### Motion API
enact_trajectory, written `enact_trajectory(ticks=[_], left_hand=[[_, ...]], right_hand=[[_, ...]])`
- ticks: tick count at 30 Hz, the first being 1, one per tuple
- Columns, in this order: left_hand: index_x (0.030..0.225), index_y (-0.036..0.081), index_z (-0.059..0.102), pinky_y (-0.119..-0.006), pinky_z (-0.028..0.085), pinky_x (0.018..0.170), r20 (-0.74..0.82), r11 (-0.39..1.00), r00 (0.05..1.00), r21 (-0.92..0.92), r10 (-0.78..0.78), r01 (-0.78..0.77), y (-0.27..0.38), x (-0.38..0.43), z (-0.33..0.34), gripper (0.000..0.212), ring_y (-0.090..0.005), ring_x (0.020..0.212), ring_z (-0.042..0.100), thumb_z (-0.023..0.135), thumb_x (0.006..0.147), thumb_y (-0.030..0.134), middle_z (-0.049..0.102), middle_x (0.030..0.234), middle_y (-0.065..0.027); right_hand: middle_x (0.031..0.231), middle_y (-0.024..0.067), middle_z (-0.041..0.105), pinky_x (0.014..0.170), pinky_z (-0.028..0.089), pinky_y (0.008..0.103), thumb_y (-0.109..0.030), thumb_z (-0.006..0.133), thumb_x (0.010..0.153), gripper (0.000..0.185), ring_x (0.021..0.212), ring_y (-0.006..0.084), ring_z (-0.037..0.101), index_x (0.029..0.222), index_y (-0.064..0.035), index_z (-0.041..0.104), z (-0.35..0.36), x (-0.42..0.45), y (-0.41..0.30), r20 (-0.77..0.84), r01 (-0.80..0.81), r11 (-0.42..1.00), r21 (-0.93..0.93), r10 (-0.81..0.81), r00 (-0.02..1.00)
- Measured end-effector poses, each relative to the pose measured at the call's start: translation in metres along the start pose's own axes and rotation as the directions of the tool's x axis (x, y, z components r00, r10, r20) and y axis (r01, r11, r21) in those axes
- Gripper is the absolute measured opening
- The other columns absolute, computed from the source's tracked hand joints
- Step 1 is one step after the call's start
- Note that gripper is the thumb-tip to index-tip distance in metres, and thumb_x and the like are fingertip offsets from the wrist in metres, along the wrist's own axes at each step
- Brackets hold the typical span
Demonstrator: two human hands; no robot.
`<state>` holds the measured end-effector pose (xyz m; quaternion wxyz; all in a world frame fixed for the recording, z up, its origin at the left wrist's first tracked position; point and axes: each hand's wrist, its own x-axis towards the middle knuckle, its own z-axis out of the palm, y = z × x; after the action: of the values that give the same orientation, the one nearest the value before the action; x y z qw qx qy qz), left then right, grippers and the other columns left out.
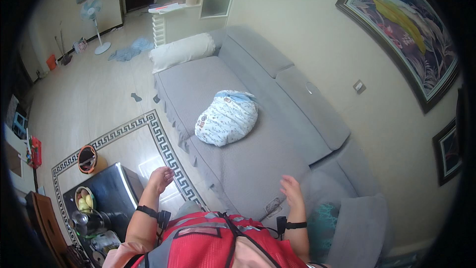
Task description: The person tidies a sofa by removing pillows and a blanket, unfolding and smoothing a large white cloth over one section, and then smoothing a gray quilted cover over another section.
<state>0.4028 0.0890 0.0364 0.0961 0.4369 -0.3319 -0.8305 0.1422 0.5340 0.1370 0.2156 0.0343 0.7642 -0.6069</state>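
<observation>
My left hand (162, 179) hangs in the air beside the dark-topped coffee table (108, 182), fingers loosely bent and holding nothing. Over the near part of the grey sofa (189, 100) is my right hand (292, 192), empty with its fingers apart. A white patterned cloth bundle (227, 121) with a light blue part lies on the sofa seat, beyond both hands. At the sofa's far end rests a white bolster pillow (182, 51). Close to my right forearm stands a teal patterned cushion (322, 227). Black straps with small devices circle both forearms.
The table carries a fruit bowl (85, 199) and a dark kettle-like pot (89, 223). Beyond it stands an orange-rimmed bin (91, 160). Socks (136, 97) and blue cloth (128, 53) lie on the tiled floor, near a standing fan (97, 26). Framed pictures (403, 26) hang right.
</observation>
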Motion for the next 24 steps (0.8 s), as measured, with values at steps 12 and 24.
enact_trajectory(ticks=[12,24], left_hand=[[0.103,0.005,0.052,-0.039,0.044,0.085,-0.096,0.973,0.991,-0.224,-0.088,0.064,0.034,0.045,-0.065,0.02,-0.025,0.095,0.055,0.054,0.088,0.018,0.057,0.098,-0.0082],[0.085,0.007,0.057,-0.035,0.048,0.073,-0.257,0.964,0.966,-0.262,-0.019,-0.051,0.118,0.069,-0.071,0.014,-0.0204,0.083,0.06,0.052,0.09,0.019,0.061,0.082,-0.0041]], right_hand=[[0.124,0.0124,0.05,0.088,0.043,0.0387,-0.018,0.066,0.082,0.047,0.112,0.0226,0.048,0.124,-0.0047,0.049,0.101,0.09,-0.036,0.158,-0.019,0.992,-0.122,0.039,0.987],[0.131,0.0163,0.046,0.094,0.041,0.0424,-0.021,0.077,0.07,0.077,0.121,0.0299,0.044,0.134,-0.0037,0.038,0.21,0.33,-0.059,0.163,-0.267,0.964,0.003,0.263,0.951]])
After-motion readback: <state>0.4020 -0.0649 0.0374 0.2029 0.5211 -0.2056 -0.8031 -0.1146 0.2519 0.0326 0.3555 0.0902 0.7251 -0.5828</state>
